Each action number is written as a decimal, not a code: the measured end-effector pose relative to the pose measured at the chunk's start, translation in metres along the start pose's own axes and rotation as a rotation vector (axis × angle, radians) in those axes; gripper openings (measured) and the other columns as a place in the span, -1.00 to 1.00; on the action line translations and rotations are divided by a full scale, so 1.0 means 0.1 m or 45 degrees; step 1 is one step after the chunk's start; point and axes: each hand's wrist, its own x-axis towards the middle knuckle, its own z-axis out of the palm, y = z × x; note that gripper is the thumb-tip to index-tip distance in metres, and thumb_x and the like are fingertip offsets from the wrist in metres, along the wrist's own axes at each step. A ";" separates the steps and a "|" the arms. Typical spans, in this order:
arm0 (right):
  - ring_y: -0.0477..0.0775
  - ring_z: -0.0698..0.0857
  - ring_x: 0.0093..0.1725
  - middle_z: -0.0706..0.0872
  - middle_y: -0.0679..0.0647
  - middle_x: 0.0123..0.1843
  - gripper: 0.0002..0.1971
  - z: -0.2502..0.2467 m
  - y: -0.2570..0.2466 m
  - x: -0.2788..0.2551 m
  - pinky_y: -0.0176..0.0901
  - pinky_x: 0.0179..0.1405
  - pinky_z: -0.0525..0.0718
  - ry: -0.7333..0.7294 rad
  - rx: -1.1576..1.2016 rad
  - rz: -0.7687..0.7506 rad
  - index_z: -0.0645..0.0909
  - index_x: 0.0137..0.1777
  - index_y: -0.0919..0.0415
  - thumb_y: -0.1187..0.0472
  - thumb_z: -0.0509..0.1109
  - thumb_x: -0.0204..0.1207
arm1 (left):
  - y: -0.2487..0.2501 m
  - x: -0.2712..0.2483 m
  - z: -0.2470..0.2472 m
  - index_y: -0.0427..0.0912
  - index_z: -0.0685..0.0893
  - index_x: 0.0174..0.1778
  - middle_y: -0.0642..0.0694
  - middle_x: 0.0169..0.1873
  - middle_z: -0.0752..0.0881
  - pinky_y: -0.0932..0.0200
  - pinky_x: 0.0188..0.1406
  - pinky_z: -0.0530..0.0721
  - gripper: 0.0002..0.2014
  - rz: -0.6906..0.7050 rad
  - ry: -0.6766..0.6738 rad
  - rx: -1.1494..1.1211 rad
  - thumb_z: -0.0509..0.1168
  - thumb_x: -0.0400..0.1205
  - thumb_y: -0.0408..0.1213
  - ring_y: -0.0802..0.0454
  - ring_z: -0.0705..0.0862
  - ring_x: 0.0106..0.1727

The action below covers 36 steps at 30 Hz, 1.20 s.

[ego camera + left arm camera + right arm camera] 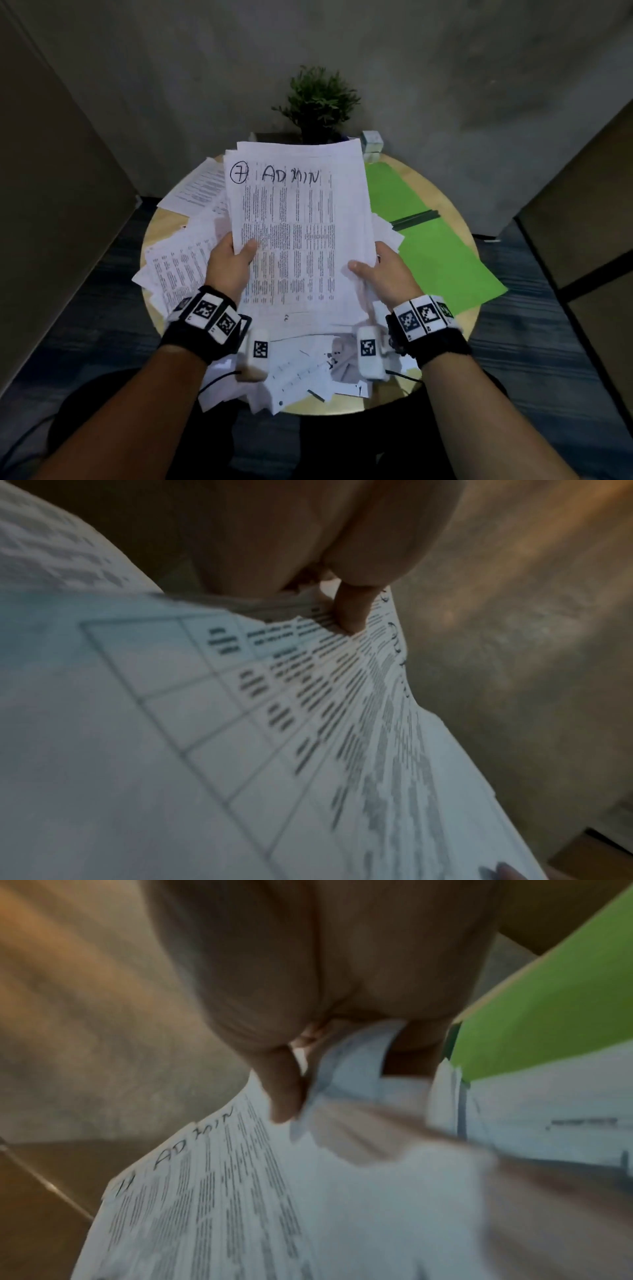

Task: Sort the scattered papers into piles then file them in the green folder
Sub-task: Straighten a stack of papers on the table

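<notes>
A thick stack of printed papers is held up over the round table; its top sheet reads "7 ADMIN" in marker. My left hand grips the stack's left edge, thumb on the top sheet. My right hand grips the right edge the same way. The left wrist view shows the left thumb pressed on the printed papers. The right wrist view shows the right thumb on the ADMIN sheet. The green folder lies open on the table to the right; a strip of the green folder shows there too.
More loose papers lie spread over the left and near side of the round wooden table. A potted plant and a small white box stand at the far edge. Grey walls and dark carpet surround the table.
</notes>
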 end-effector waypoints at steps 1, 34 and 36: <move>0.12 0.71 0.06 0.74 0.11 0.09 -0.72 -0.06 0.03 -0.01 -0.02 0.09 0.66 0.062 -0.029 -0.025 0.58 0.21 0.27 0.18 0.44 0.56 | 0.01 -0.04 0.12 -0.08 0.61 0.34 -0.04 0.26 0.71 -0.09 0.44 0.53 -0.74 0.059 0.001 0.007 0.25 0.73 -0.27 -0.06 0.64 0.34; 0.08 0.52 -0.06 0.58 0.10 -0.02 -0.78 -0.71 0.46 0.12 -0.23 -0.20 0.42 0.495 -0.070 0.229 0.43 0.29 0.36 0.32 0.20 0.70 | -0.14 -0.19 1.35 0.05 0.09 0.67 -0.15 0.54 0.46 -0.14 0.42 0.56 -0.35 0.046 -0.218 0.570 0.09 0.69 -0.51 -0.19 0.57 0.39; 0.10 0.49 -0.07 0.63 0.27 0.11 -0.76 -0.87 0.63 0.15 -0.20 -0.17 0.39 0.545 -0.137 0.346 0.43 0.32 0.39 0.35 0.17 0.70 | -0.19 -0.20 1.59 0.04 0.03 0.71 -0.20 0.60 0.39 -0.13 0.47 0.52 -0.26 0.015 -0.352 0.652 0.07 0.67 -0.59 -0.25 0.50 0.49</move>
